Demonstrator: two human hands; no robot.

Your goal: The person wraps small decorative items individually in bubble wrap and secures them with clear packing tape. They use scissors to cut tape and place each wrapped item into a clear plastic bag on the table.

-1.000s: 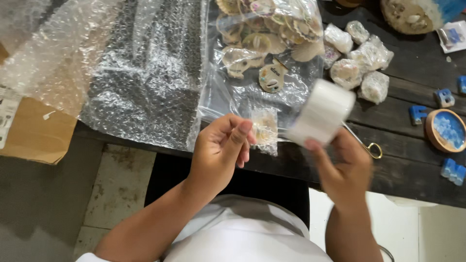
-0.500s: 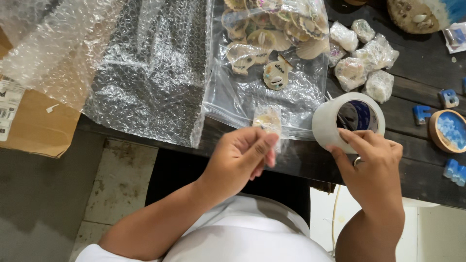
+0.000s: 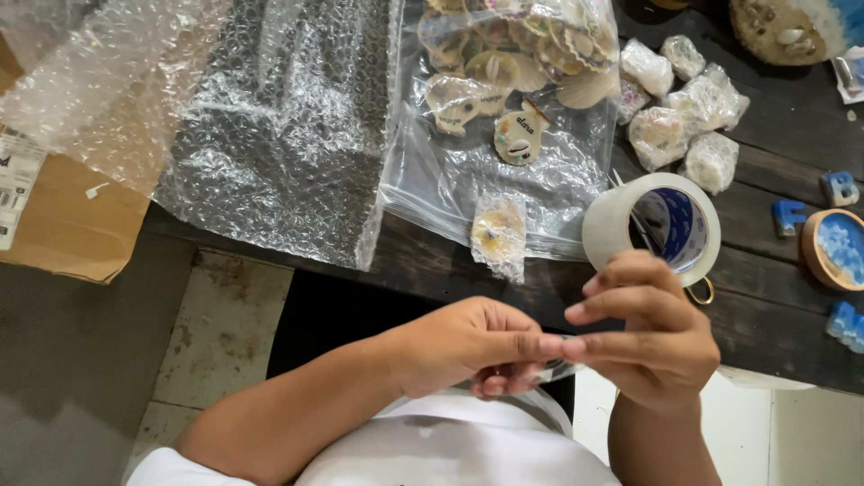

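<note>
My left hand (image 3: 468, 346) and my right hand (image 3: 652, 337) meet fingertip to fingertip in front of my body, below the table's edge. Between them they pinch a small strip of clear tape (image 3: 562, 367), mostly hidden by the fingers. A white tape roll (image 3: 621, 220) stands on the dark wooden table (image 3: 423, 261), just beyond my right hand. To its left a small bubble-wrapped shell (image 3: 499, 234) lies near the table's front edge, with neither hand touching it.
A clear plastic bag (image 3: 450, 180) of painted shells lies behind the wrapped shell. A big bubble-wrap sheet (image 3: 270, 135) hangs over the table's edge. Several wrapped bundles (image 3: 684, 117), blue letter pieces (image 3: 787, 216), a round blue dish (image 3: 837, 247), a metal ring (image 3: 700, 292) and a cardboard box (image 3: 63, 225) surround them.
My right hand has let go of the tape roll, which now stands on the table. My left hand has put down the wrapped shell. Both hands have drawn together toward my body.
</note>
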